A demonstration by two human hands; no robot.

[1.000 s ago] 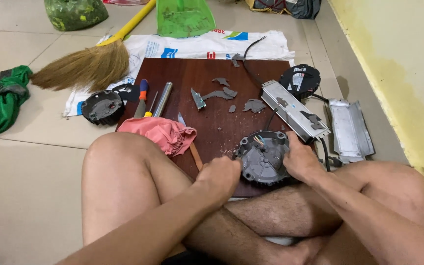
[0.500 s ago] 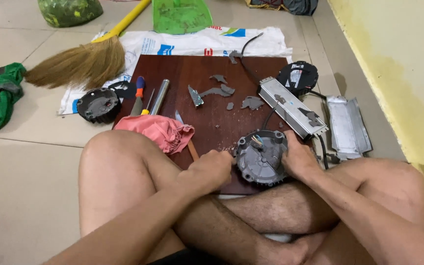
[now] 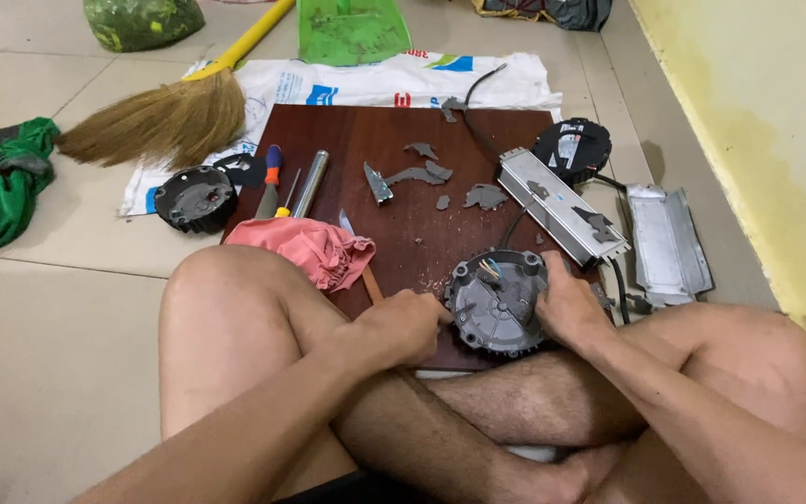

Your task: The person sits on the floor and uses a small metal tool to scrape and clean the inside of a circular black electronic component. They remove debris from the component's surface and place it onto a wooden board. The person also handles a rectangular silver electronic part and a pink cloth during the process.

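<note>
**Round housing teardown, partway in**

So there I was, cross-legged on the floor with the dark grey round finned metal housing sitting on the near edge of the reddish-brown wooden board, right against my shins. My right hand was clamped on its right rim to steady it. My left hand was curled into a fist at its left edge, gripping what looked like a thin tool, though I couldn't really make out the tip.

Progress-wise I'd call it the middle. Broken grey scraps were scattered up the board beyond the housing, and a long silver rectangular driver box lay just past it on the right, already out. A second black round housing sat off the board's left side and looked untouched, and the one in hand was not apart yet.

Containers: just the tied green plastic bag far past the board, stuffed with something leafy-looking. Couldn't tell what.
</note>
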